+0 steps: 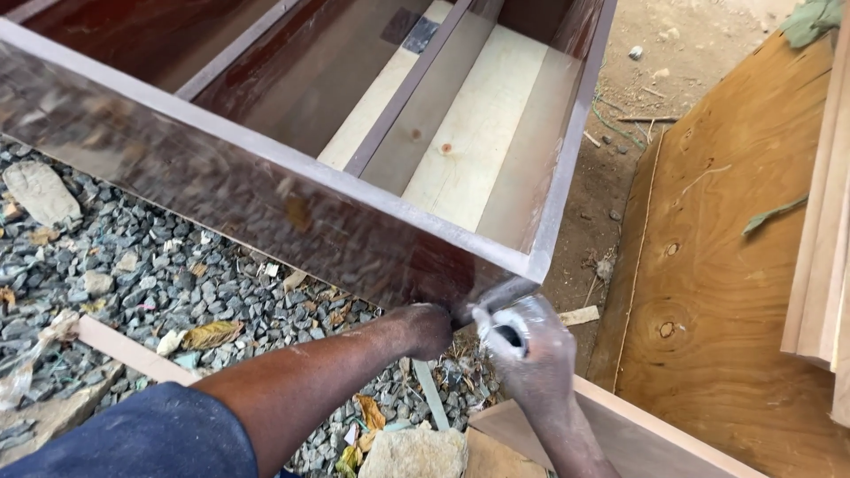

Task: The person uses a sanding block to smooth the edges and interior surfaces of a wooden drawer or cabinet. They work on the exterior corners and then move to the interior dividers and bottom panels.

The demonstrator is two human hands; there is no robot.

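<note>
A long wooden cabinet [266, 190] lies on its side with a glossy dark brown face toward me and its open shelves facing up. My left hand [427, 329] is closed into a fist at the bottom of that glossy face, near the cabinet's right corner. A blurred grey piece [496, 296], a rag or a brush, sticks out of the fist against the corner. My right hand [536, 354], pale with dust, is just to the right and grips a small round container [509, 335] with a white rim and a dark opening.
Grey gravel [133, 265] with dry leaves and a flat stone [40, 195] lies to the left. A thin wooden strip [124, 350] lies on it. A large plywood sheet [726, 265] and stacked boards [828, 221] stand to the right, with sandy ground [637, 88] behind. A pale board [620, 425] lies at the bottom.
</note>
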